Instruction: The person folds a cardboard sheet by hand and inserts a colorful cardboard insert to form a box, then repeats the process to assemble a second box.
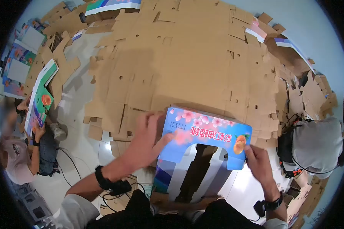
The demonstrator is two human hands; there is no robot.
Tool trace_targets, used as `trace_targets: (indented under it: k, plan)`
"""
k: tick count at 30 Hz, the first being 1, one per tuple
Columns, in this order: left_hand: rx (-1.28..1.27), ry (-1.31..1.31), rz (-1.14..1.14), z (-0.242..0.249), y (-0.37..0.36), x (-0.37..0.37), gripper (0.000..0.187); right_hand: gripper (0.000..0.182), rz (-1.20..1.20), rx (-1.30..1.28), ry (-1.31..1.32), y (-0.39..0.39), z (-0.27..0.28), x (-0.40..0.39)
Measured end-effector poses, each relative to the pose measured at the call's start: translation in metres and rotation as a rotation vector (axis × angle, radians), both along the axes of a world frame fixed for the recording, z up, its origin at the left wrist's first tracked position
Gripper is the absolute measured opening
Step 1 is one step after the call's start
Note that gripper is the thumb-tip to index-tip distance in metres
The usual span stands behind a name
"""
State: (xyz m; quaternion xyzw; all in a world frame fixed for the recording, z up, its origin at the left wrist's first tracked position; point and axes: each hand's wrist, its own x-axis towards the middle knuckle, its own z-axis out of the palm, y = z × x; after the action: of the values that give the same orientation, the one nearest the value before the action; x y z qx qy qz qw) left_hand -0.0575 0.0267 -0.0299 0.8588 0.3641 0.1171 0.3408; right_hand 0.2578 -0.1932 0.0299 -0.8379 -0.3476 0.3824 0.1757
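A blue carton (208, 132) printed with pink blossoms, peaches and Chinese characters stands between my knees. Its printed panel has a wide cut-out, through which the white and brown inside walls show. At the carton's left edge is my left hand (143, 133), slightly blurred; the thumb lies over the printed face and the fingers are along the side. My right hand (259, 160) pinches the right edge below the peach picture, thumb in front and the other fingers partly hidden. Flat brown cardboard sheets (187, 57) lie stacked just beyond the carton.
To the left, another person (21, 156) holds a green printed carton piece (42, 103). Someone in a grey top (317, 143) is at the right. Loose cardboard (313, 93) piles up at the right wall, printed cartons (19, 68) at far left. Cables (71, 164) trail across the floor.
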Motion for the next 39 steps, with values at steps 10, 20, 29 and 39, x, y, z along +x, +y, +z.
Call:
trace_targets:
  k: [10, 20, 29, 39]
  plan:
    - [-0.321, 0.086, 0.034, 0.032, -0.017, -0.002, 0.031, 0.051, -0.03, 0.351, -0.043, -0.012, -0.029, -0.037]
    - [-0.266, 0.057, 0.067, 0.015, -0.036, -0.002, 0.042, 0.041, -0.081, 0.326, -0.061, -0.014, -0.035, -0.043]
    - [-0.414, 0.066, 0.218, -0.004, -0.037, 0.002, 0.053, 0.019, -0.19, 0.272, -0.113, -0.013, -0.04, -0.05]
    - [-0.044, -0.275, 0.019, -0.021, -0.035, 0.004, 0.056, 0.036, -0.035, 0.632, -0.198, -0.029, -0.097, -0.029]
